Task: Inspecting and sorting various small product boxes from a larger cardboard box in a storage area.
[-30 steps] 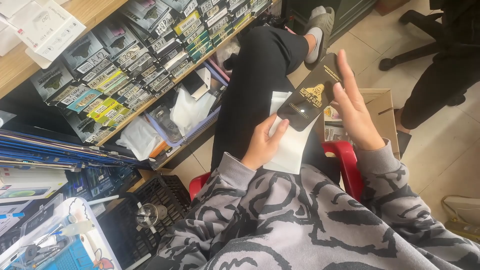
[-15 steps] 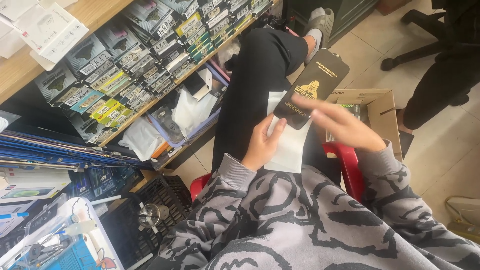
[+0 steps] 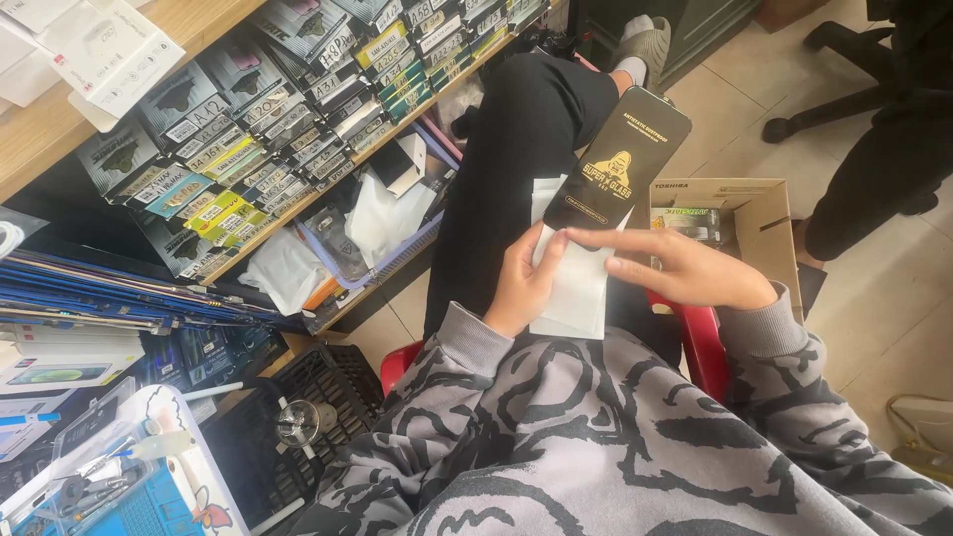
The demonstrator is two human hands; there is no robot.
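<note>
I sit on a red stool with one black-trousered leg stretched out. My left hand (image 3: 523,283) rests on my thigh and pinches the lower end of a black screen-protector sheet (image 3: 620,159) with a gold emblem, holding it over a white sleeve (image 3: 571,288) that lies on my lap. My right hand (image 3: 675,268) lies flat across the sheet's bottom edge, fingers pointing left, touching the sheet and the sleeve beneath it.
A wooden shelf (image 3: 298,109) at the left is packed with rows of small labelled boxes. Below it are plastic bags, a basket and a black crate (image 3: 298,427). An open cardboard box (image 3: 740,213) stands right of my leg. Another person's dark legs (image 3: 884,169) and a chair base are at the upper right.
My right hand, raised with spread fingers behind the black sheet a second ago, has come down and turned flat across the sheet's lower edge. The left hand has stayed on the sleeve.
</note>
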